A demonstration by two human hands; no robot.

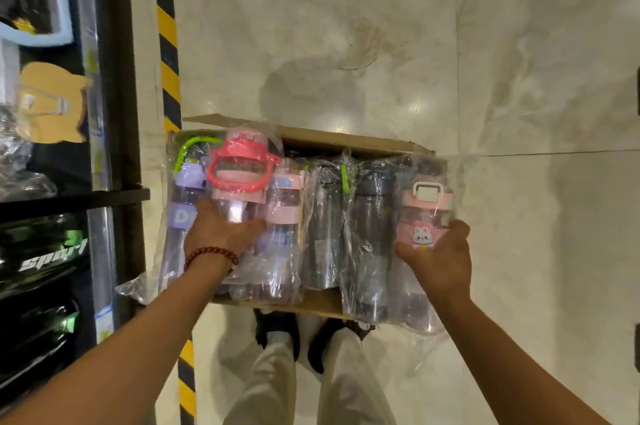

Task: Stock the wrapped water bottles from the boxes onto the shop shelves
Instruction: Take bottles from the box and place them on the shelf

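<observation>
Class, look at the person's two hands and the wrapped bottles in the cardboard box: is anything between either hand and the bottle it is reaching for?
Only the clear plastic wrap. The left hand holds the red-handled pink bottle through its wrap; the right hand holds the bunny bottle the same way. Nothing else stands between the hands and the bottles over the cardboard box.

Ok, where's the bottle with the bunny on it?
Head view, far right of the box: the bunny bottle sits beside a dark bottle, gripped by the right hand.

The box (pixel 346 142) was brown, matt cardboard. The bottles (pixel 322 227) were see-through plastic in shiny, crinkly wrap. The floor (pixel 381 26) was smooth, glossy stone.
</observation>
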